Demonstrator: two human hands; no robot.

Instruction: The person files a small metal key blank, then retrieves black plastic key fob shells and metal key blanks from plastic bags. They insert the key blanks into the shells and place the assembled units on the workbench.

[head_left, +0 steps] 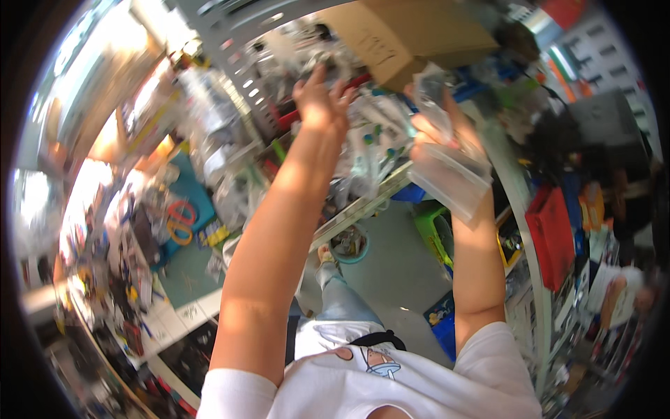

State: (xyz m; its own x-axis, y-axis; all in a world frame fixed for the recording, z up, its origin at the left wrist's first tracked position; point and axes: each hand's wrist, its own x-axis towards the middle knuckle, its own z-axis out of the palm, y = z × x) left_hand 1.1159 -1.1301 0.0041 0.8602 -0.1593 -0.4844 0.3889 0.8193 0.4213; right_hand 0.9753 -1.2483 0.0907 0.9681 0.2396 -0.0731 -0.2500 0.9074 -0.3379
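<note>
1. Two bare hands of mine are raised toward the top of the frame. My left hand (322, 108), upper centre, has its fingers spread apart, with nothing I can make out between them; blur keeps me from telling whether they touch anything behind.

2. My right hand (450, 129), right of upper centre, has its fingers curled and clamped on a translucent, colourless rectangular plastic box (450, 183), which lies across my wrist and forearm in the picture. A clear, crinkled-looking plastic piece (431, 94) rises above the same fingers; bag or lid, I cannot tell.

3. Near both hands, a heap of slim clear plastic packages with green and teal tips (366, 150) fills the shelf at centre top. Above, a large brown cardboard box (419, 38) stands at the upper edge.

4. As I judge it, I'm partway through: the plastic box is already off any surface and in my grasp, but neither it nor the clear piece is set down yet. My left hand has no visible hold on either, so whatever part it plays looks undone. The blurred packages don't show how many, if any, are dealt with.
</note>
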